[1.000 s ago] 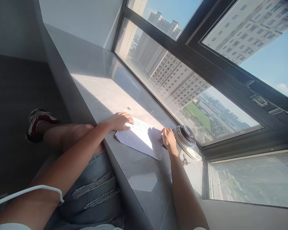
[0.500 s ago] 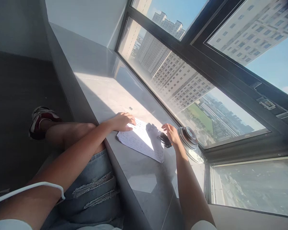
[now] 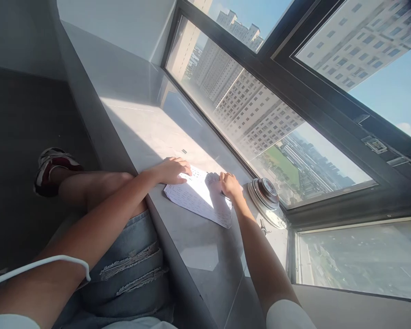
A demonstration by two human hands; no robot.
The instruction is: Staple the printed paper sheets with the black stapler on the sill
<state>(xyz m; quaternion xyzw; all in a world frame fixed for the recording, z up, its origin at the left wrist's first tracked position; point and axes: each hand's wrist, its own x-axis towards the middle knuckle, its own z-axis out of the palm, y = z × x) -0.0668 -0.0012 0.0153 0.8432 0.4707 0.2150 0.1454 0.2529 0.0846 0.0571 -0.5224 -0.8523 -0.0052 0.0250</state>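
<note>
White sheets covered in handwritten lines (image 3: 200,197) lie on the sill, partly in bright sun. My left hand (image 3: 174,171) rests on their upper left edge, palm down, with its fingers stretched over the paper. At the right edge of the sheets is my right hand (image 3: 230,185), its fingers curled closed. Below its fingers a thin dark bit shows against the paper. What the hand grips is mostly hidden, so I cannot tell its kind. Beside that hand stands a stack of round, disc-like items (image 3: 266,194) with a dark top.
A small metal-and-dark item (image 3: 264,227) lies near the stack, by my right forearm. The grey stone sill (image 3: 130,121) runs along the dark window frame (image 3: 315,128). A white cable (image 3: 60,259) crosses my left arm. My bent leg is beside the sill's edge.
My right hand has moved left onto the edge of the sheets and closed its fingers. The black object that lay beside it is now covered. My left hand stays on the paper.
</note>
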